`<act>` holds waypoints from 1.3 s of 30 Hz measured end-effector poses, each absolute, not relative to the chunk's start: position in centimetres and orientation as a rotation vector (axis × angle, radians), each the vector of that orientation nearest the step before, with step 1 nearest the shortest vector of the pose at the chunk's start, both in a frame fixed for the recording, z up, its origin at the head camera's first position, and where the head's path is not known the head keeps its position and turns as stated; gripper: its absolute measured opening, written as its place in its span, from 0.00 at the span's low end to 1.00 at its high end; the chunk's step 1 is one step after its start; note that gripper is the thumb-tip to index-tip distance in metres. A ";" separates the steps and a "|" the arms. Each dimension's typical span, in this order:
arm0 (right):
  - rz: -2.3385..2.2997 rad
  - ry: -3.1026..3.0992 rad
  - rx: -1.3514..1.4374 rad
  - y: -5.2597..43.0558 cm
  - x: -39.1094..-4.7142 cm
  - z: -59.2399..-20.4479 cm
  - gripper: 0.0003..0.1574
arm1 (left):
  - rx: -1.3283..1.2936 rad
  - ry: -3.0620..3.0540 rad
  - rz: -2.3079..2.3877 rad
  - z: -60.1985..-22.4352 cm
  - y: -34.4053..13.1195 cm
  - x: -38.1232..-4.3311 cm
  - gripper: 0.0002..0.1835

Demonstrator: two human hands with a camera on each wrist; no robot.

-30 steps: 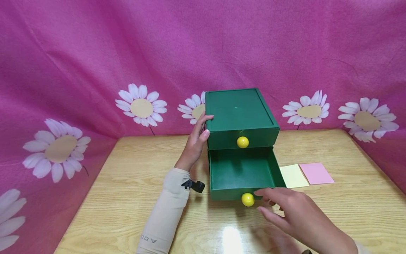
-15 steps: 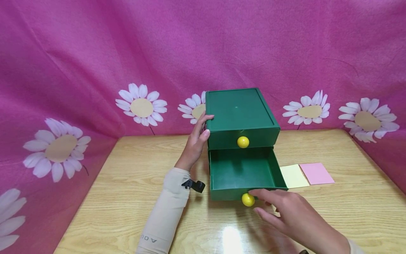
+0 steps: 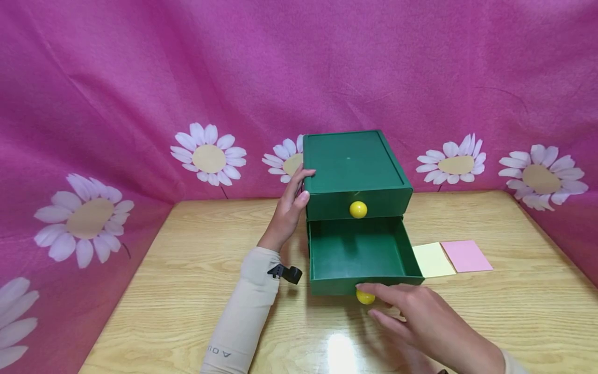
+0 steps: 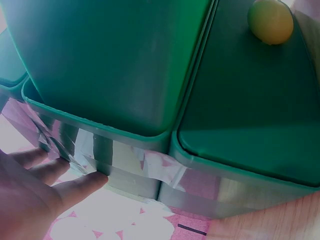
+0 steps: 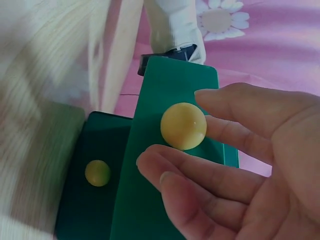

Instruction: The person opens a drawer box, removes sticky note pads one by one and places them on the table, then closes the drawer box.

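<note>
A green two-drawer box [image 3: 350,158] stands on the table, its upper drawer pushed in. The lower drawer [image 3: 329,287] is pulled out with a bare green floor inside. My left hand [image 3: 286,215] rests against the box's left side, one fingertip over the top edge; in the left wrist view its fingers [image 4: 82,187] lie straight along the side. My right hand [image 3: 430,319] is at the lower drawer's yellow knob [image 3: 365,297], index finger across its top and thumb below right. The right wrist view shows the knob [image 5: 183,126] between spread thumb and fingers.
Right of the box lie a pale yellow paper square [image 3: 433,259] and a pink paper square [image 3: 466,255]. Another yellow knob [image 3: 357,209] sticks out from the upper drawer. A magenta cloth [image 3: 345,67] with white flowers hangs behind and around the wooden table [image 3: 196,259].
My right hand has moved left along the lower drawer front until its index finger lies over the knob. The left hand, the box and the drawers have stayed in place.
</note>
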State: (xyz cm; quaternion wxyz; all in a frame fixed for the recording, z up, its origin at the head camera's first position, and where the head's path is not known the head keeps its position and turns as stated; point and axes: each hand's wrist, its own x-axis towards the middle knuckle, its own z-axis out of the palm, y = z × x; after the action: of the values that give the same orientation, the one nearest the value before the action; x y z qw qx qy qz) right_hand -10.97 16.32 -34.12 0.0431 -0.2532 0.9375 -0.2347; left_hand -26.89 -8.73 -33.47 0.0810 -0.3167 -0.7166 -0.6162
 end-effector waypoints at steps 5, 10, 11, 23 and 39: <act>-0.725 2.859 -0.823 16.2 -11.1 -34.5 0.27 | -0.943 -2.145 -1.842 -33.5 -8.7 -26.9 0.28; -0.705 2.922 -0.871 15.9 -11.1 -34.9 0.24 | -0.939 -2.156 -1.839 -33.5 -8.8 -26.9 0.28; -0.705 2.934 -0.883 15.8 -11.1 -35.0 0.24 | -0.938 -2.158 -1.839 -33.5 -8.8 -26.9 0.28; -0.786 2.944 -0.917 15.7 -11.2 -35.6 0.26 | -0.944 -2.157 -1.833 -33.4 -8.8 -26.9 0.28; -0.789 2.986 -0.974 15.7 -11.4 -35.9 0.26 | -0.971 -2.124 -1.829 -33.4 -8.7 -26.9 0.28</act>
State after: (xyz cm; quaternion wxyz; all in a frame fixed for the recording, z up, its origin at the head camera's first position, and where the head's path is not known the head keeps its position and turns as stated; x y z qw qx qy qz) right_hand -11.38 15.66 -35.90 -0.0484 -0.3003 0.9210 -0.2434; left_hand -26.93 -8.73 -33.39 0.0874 -0.3262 -0.7133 -0.6141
